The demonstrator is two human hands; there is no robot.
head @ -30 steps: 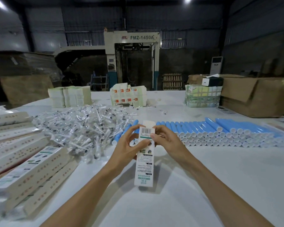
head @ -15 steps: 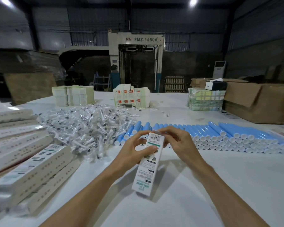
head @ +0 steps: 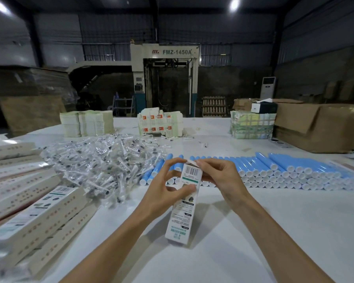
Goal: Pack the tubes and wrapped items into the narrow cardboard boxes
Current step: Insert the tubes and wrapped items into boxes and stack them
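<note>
Tilt of the narrow box [head: 187,201] has grown since half a second back. Its end flap, upright earlier, now lies nearly down. Left to right: finished boxes [head: 35,213] stacked; heap of wrapped items [head: 98,162]; left hand [head: 164,186] pinching the box's upper part, thumb on the printed face; right hand [head: 219,178], fingers nipping the flap; blue tubes [head: 284,168] in rows on the counter [head: 253,231]. Judgement: closing step. Steady the body, tuck the tab squarely, avoid creasing. Both grips unchanged from before.
</note>
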